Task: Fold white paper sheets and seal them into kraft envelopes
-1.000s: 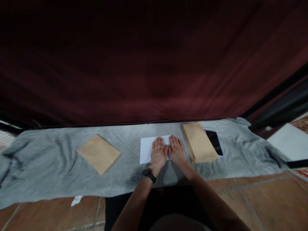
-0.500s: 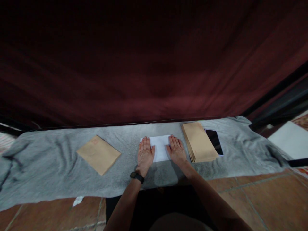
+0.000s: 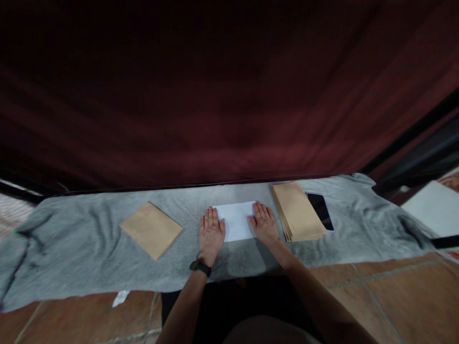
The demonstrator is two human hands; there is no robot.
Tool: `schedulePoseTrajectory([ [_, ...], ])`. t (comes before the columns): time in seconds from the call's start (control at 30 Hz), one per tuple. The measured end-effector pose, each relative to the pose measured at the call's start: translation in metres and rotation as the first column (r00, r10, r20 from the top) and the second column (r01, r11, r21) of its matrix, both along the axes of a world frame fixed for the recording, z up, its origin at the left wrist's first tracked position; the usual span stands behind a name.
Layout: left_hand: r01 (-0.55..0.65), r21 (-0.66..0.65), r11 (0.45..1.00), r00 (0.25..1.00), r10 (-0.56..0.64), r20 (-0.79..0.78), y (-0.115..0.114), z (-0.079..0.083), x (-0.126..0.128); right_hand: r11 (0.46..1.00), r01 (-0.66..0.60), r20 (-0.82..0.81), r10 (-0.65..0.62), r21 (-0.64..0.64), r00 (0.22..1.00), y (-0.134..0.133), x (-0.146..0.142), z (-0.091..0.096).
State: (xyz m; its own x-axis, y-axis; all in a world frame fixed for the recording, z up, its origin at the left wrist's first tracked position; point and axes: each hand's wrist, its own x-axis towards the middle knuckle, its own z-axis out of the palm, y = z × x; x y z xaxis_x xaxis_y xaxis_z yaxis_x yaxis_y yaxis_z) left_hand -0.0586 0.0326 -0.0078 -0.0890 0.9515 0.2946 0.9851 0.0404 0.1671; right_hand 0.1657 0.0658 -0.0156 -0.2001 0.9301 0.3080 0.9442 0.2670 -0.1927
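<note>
A folded white sheet of paper (image 3: 235, 220) lies on a grey cloth (image 3: 89, 258) in front of me. My left hand (image 3: 211, 234) rests flat at the paper's left edge, fingers stretched out, a dark watch on the wrist. My right hand (image 3: 264, 223) lies flat on the paper's right edge, fingers also extended. Neither hand grips anything. Just right of my right hand sits a stack of brown envelopes (image 3: 297, 211).
A single brown envelope (image 3: 151, 229) lies on the cloth to the left. A dark phone (image 3: 320, 210) lies beside the envelope stack. A dark red curtain (image 3: 229, 95) hangs behind. A white sheet (image 3: 428, 209) sits at far right. Tiled floor (image 3: 394, 301) below holds a paper scrap (image 3: 120, 297).
My left hand has slid leftward across the white paper, from beside my right hand to the paper's left edge. The right hand has stayed in place.
</note>
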Motion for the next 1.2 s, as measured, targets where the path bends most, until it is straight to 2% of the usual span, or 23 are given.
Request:
schedulePoseTrajectory([
  [0.1,0.002,0.000,1.000,1.000,-0.002,-0.011,0.000,0.000,0.001,1.000,0.014,-0.018,-0.014,-0.028,1.000,-0.006,-0.016,0.005],
  [0.27,-0.003,-0.006,1.000,1.000,0.003,0.001,0.000,0.001,0.001,0.983,-0.182,-0.063,0.180,-0.037,0.982,-0.024,-0.054,0.006],
  [0.37,0.003,-0.018,1.000,1.000,-0.003,-0.012,0.000,0.001,0.001,0.978,-0.206,-0.071,0.204,-0.026,0.976,-0.030,-0.060,0.001],
  [0.57,0.002,0.017,1.000,1.000,-0.002,-0.001,-0.001,0.000,0.001,0.981,-0.191,-0.031,0.190,-0.022,0.981,-0.029,-0.034,-0.001],
  [0.8,0.006,0.036,0.999,1.000,-0.007,0.010,-0.003,0.001,0.001,0.996,-0.090,-0.002,0.090,-0.012,0.996,-0.032,-0.002,-0.004],
  [1.03,-0.046,0.038,0.998,0.999,0.046,0.002,-0.024,-0.001,-0.010,0.997,-0.027,0.011,0.026,0.070,1.000,-0.036,0.023,-0.010],
  [1.2,-0.093,-0.001,0.996,0.996,0.093,-0.004,-0.040,0.007,-0.016,0.996,-0.009,0.010,0.008,0.087,1.000,-0.038,0.031,-0.012],
])
